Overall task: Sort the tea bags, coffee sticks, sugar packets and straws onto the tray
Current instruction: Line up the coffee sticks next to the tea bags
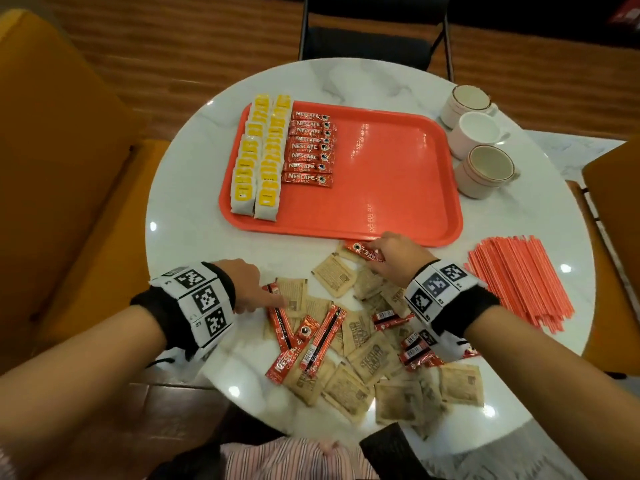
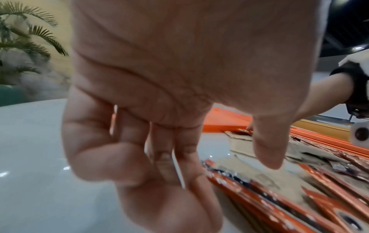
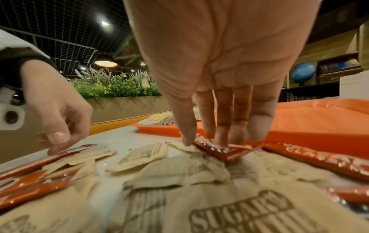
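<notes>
The right hand [image 1: 393, 258] is pinching a coffee stick [image 1: 363, 251] just beside the tray's [image 1: 398, 202] near rim; the left hand [image 1: 247, 285], grasping nothing, is pressing an extended finger on another stick [image 1: 277, 315] nearer the viewer. Lifting each stick clear of the overlapping sugar packets [image 1: 349, 375] is probably advisable. On the tray, tea bags [image 1: 258, 157] are flanking the coffee row [image 1: 308, 148]. Straws [image 1: 519, 278] and cups [image 1: 481, 136] are lying right of the tray.

Marble table [image 1: 194, 188] (round): tray [image 1: 398, 202]; cups [image 1: 485, 168]; straws [image 1: 519, 282]; sachets [image 1: 346, 375]
</notes>
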